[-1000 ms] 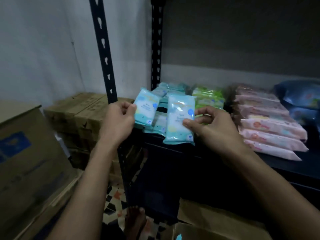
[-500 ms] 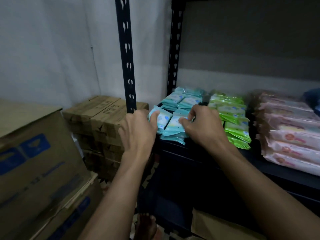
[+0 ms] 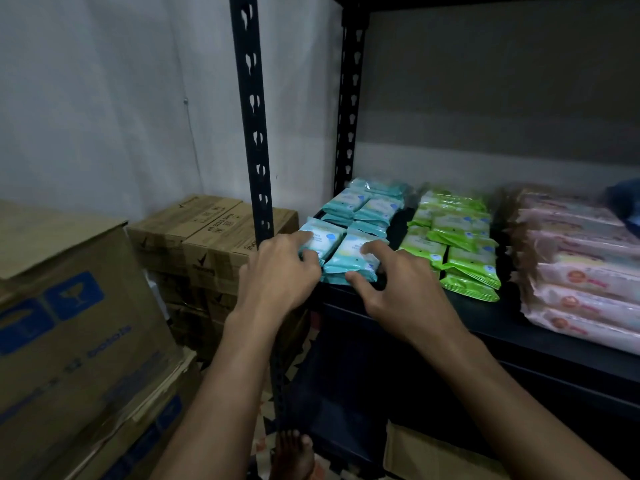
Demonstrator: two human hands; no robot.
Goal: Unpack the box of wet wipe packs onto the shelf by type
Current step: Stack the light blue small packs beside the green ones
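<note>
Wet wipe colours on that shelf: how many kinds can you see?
3 for certain. Blue packs sit at the left end under both hands, green packs in the middle, pink packs to the right. A dark blue thing at the far right edge may be another.

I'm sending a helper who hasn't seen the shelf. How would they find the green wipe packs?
On the black metal shelf, three colour groups lie side by side. The green wipe packs form the middle group, between the blue wipe packs and the pink wipe packs, and are the only bright lime ones.
</note>
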